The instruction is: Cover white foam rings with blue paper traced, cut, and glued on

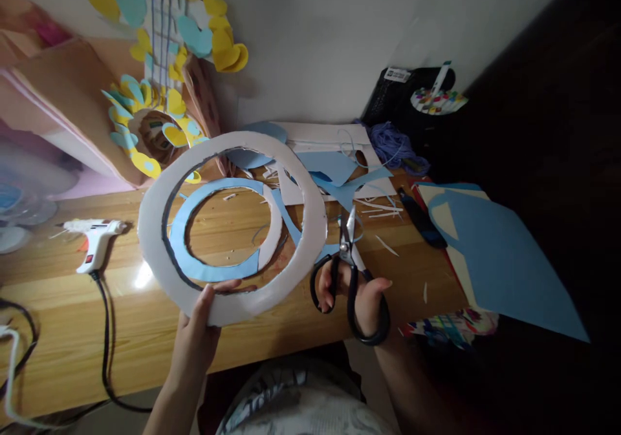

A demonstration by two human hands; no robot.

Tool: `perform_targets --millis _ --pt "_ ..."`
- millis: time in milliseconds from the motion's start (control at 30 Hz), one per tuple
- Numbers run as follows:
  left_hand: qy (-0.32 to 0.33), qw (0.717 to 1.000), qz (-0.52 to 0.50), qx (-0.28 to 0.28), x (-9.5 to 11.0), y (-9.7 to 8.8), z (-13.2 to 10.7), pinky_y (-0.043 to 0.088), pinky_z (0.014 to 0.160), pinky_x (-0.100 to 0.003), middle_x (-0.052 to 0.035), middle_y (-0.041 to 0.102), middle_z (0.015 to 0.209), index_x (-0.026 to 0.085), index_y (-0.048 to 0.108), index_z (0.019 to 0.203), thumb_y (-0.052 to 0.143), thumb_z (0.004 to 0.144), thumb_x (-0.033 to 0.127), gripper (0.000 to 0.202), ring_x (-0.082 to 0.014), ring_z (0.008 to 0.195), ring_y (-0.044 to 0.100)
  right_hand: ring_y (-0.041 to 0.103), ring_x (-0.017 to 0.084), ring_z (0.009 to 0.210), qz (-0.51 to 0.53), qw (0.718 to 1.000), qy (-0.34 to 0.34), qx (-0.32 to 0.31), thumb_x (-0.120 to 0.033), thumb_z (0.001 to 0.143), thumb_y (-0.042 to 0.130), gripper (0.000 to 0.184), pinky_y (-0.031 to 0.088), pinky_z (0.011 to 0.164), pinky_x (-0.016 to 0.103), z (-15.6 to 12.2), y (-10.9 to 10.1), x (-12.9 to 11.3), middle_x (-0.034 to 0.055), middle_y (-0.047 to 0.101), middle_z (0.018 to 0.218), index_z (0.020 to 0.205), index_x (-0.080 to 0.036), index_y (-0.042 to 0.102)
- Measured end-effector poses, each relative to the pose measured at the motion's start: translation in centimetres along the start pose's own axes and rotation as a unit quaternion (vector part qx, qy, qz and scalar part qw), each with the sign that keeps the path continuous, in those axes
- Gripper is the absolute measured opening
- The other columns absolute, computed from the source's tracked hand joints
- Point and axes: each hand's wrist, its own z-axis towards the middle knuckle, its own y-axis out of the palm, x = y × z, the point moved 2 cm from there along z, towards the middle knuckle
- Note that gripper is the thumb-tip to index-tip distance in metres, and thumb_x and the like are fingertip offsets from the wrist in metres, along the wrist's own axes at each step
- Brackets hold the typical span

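Observation:
My left hand (204,318) grips the lower edge of a large white ring (315,222), thumb on its near face and fingers through the opening. The ring is held up over the table, and its inner edge looks rough. Through its opening shows a second ring (208,270), mostly covered in blue paper with a bare white stretch on its right side, lying on the wood. In my right hand (361,296) is a pair of black-handled scissors (345,247), fingers and thumb through the loops. The blades point away from me and stand slightly apart, just right of the white ring.
A white glue gun (97,241) with a black cord lies left. Blue paper scraps (330,167) and white strips cover the back. Purple yarn (392,147), a black-handled cutter (422,218) and blue sheets (509,254) lie right. A paper-heart decoration (167,99) stands back left.

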Motion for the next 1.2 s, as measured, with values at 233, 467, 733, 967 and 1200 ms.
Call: perform_targets --millis 233,467,733,967,1200 --pt "0.011 0.999 0.040 -0.014 0.0 0.5 -0.3 0.049 0.069 -0.026 -0.0095 0.074 0.079 0.016 0.074 0.085 0.062 0.073 0.056 0.043 -0.0230 0.080 0.067 0.052 0.018 0.044 0.022 0.999 -0.002 0.042 -0.096 0.054 0.022 0.082 0.049 0.049 0.035 0.7 -0.1 -0.5 0.0001 0.048 0.048 0.069 -0.021 0.051" --pt "-0.034 0.995 -0.087 0.022 0.3 0.0 0.3 0.052 0.064 -0.024 -0.0039 0.073 0.071 0.017 0.073 0.074 0.074 0.061 0.052 0.037 -0.0198 0.073 0.068 0.055 0.021 0.051 0.112 0.994 0.014 -0.012 -0.091 0.064 0.025 0.078 0.049 0.054 0.036 1.5 -1.7 -2.3 0.0016 0.049 0.054 0.075 -0.021 0.058" --pt "-0.035 0.991 -0.110 0.064 0.6 -1.1 0.9 0.055 0.066 -0.025 -0.0053 0.074 0.075 0.017 0.070 0.075 0.075 0.060 0.052 0.039 -0.0231 0.083 0.069 0.050 0.018 0.052 0.168 0.971 0.102 -0.134 -0.093 0.062 0.011 0.096 0.049 0.059 0.038 1.4 -3.9 -2.5 0.0006 0.046 0.058 0.090 -0.017 0.063" --pt "-0.055 0.998 -0.028 -0.022 0.1 2.3 0.4 0.049 0.092 -0.035 -0.0150 0.071 0.105 0.010 0.059 0.118 0.062 0.074 0.057 0.065 -0.0279 0.108 0.062 0.051 0.015 0.046 0.300 0.889 0.172 -0.300 -0.093 0.059 0.002 0.108 0.051 0.056 0.036 0.2 -1.6 -1.0 -0.0021 0.045 0.053 0.091 -0.010 0.064" --pt "-0.119 0.984 0.124 -0.044 -0.4 -0.5 0.5 0.055 0.075 -0.034 -0.0125 0.074 0.087 0.013 0.067 0.099 0.065 0.066 0.065 0.062 -0.0280 0.087 0.068 0.053 0.018 0.046 0.322 0.884 0.158 -0.301 -0.096 0.054 0.013 0.108 0.051 0.057 0.037 0.0 -1.1 0.3 -0.0018 0.046 0.048 0.090 -0.008 0.064"
